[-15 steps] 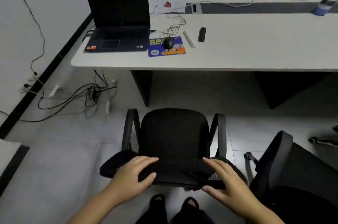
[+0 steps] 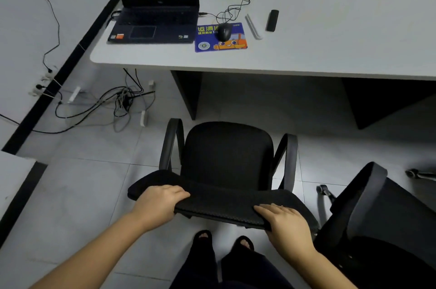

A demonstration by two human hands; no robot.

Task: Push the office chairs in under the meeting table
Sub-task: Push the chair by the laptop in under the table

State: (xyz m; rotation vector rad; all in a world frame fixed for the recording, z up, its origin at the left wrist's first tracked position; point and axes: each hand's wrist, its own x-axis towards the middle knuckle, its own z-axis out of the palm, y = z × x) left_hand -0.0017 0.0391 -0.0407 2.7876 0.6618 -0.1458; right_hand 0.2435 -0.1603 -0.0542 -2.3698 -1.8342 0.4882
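- A black office chair (image 2: 227,154) stands on the tiled floor in front of the meeting table (image 2: 306,53), its seat facing the table and not yet under the top; its base and wheels are hidden beneath the seat.
- The left hand (image 2: 158,204) grips the top edge of the chair's backrest (image 2: 212,199), fingers curled over it; the fingertips are out of sight behind the edge.
- The right hand (image 2: 286,222) holds the same edge farther right, fingers laid over the top and the thumb below; how far they wrap cannot be made out.
- A second office chair (image 2: 377,225) stands just beside the first on the right, cut off by the frame edge; one caster (image 2: 324,191) of it shows.
- On the table lie an open laptop (image 2: 153,5), its screen dark and cropped at the top, a black mouse (image 2: 224,31) on a blue mouse pad (image 2: 220,40), and a small black device (image 2: 272,20) too small to identify.
- Tangled cables (image 2: 118,102) lie on the floor left of the table leg.
- The person's sandalled feet (image 2: 224,239) show behind the chair.
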